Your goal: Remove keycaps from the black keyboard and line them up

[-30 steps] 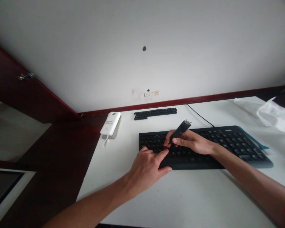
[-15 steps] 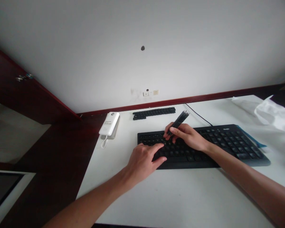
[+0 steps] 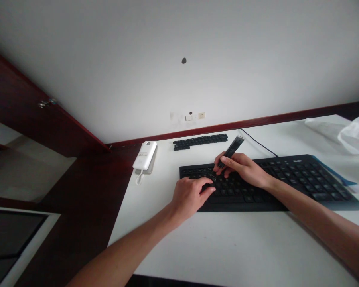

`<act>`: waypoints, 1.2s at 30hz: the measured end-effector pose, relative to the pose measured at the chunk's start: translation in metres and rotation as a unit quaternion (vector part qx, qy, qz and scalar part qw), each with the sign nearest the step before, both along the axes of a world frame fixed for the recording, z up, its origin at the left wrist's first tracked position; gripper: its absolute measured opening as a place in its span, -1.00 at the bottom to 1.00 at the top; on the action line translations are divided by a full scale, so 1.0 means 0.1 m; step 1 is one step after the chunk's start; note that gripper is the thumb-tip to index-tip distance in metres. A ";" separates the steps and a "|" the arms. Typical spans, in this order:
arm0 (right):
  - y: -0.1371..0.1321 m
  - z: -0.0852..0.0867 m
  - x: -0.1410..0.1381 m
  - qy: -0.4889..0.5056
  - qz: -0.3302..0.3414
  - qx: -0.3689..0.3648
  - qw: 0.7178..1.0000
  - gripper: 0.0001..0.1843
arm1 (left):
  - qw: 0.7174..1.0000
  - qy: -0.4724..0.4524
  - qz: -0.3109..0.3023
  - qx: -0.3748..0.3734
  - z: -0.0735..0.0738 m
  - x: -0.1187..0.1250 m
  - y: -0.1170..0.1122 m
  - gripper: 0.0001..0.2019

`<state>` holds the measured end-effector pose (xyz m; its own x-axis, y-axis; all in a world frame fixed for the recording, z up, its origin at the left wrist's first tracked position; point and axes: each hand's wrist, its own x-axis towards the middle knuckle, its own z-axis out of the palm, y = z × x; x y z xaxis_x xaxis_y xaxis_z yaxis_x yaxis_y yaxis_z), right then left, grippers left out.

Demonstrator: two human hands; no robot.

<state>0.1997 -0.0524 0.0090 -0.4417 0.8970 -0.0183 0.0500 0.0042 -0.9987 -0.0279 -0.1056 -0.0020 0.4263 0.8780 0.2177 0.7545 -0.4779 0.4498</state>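
A black keyboard (image 3: pixel 269 203) lies across the white table, partly covered by my hands. My right hand (image 3: pixel 242 169) is wrapped round a slim black tool with a pale, clear upper end (image 3: pixel 233 147), tilted with its lower end down at the keys. What looks like thin wire shows at that lower end; its exact kind is unclear. My left hand (image 3: pixel 191 193) rests over the keyboard's left part, thumb and index finger drawn together close to the tool's tip. Whatever small thing is between those fingertips cannot be made out.
Behind the keyboard, rows of black keycaps (image 3: pixel 200 140) lie on the table. A white power bank (image 3: pixel 145 155) with a looped strap is at the left edge. A cable (image 3: pixel 260 144) runs backward; a white plastic bag (image 3: pixel 354 135) and blue item (image 3: pixel 336 173) are at right.
My left thumb and index finger have come closer together. The tool stays in my right hand at the same part of the keyboard. The whole view has shifted slightly.
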 end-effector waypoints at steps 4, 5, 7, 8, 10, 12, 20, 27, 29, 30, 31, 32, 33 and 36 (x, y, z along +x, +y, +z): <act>0.00 0.01 -0.01 0.003 -0.007 -0.012 1.000 -0.43 | 0.999 0.022 -0.017 0.027 -0.05 0.00 -0.01 -0.79; 0.00 0.01 -0.01 0.003 -0.009 -0.014 1.000 -0.43 | 0.999 0.023 -0.020 0.032 -0.06 0.00 -0.01 -0.79; 0.00 0.01 -0.01 0.003 -0.011 -0.015 1.000 -0.42 | 0.999 0.022 -0.021 0.038 -0.08 -0.01 -0.01 -0.79; 0.00 0.00 -0.01 0.004 -0.011 -0.016 1.000 -0.42 | 0.999 0.021 -0.020 0.040 -0.08 -0.01 -0.01 -0.79; 0.01 -0.01 0.00 0.007 -0.011 -0.019 1.000 -0.43 | 0.999 0.018 -0.018 0.039 -0.08 -0.01 -0.01 -0.79; 0.01 -0.02 0.00 0.009 -0.012 -0.020 1.000 -0.45 | 0.999 0.018 -0.018 0.035 -0.07 -0.01 -0.01 -0.80; 0.02 -0.05 0.02 0.011 -0.007 -0.019 1.000 -0.47 | 0.998 0.033 -0.027 0.048 -0.09 0.00 -0.01 -0.81; 0.01 -0.04 0.01 0.009 -0.011 -0.023 1.000 -0.44 | 0.997 0.047 -0.025 0.054 -0.08 0.01 -0.02 -0.82; 0.01 -0.04 0.01 0.010 -0.009 -0.024 1.000 -0.45 | 0.996 0.056 -0.028 0.063 -0.08 0.01 -0.02 -0.83; 0.01 -0.04 0.01 0.010 -0.009 -0.024 1.000 -0.45 | 0.996 0.060 -0.026 0.066 -0.08 0.02 -0.01 -0.83; 0.02 -0.05 0.02 0.010 -0.009 -0.023 1.000 -0.46 | 0.996 0.061 -0.022 0.066 -0.08 0.02 -0.01 -0.84; 0.02 -0.05 0.02 0.010 -0.009 -0.023 1.000 -0.47 | 0.996 0.059 -0.016 0.063 -0.08 0.02 -0.01 -0.84; 0.02 -0.06 0.02 0.009 -0.009 -0.022 1.000 -0.47 | 0.997 0.054 -0.011 0.059 -0.09 0.02 -0.01 -0.84; 0.03 -0.07 0.01 0.010 -0.009 -0.021 1.000 -0.48 | 0.999 0.023 -0.008 0.042 -0.09 0.03 -0.02 -0.83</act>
<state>0.2011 -0.0496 0.0016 -0.4267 0.9032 -0.0464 0.0290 -0.0376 -0.9989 -0.0252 -0.1073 -0.0113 0.4518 0.8504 0.2698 0.7654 -0.5248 0.3726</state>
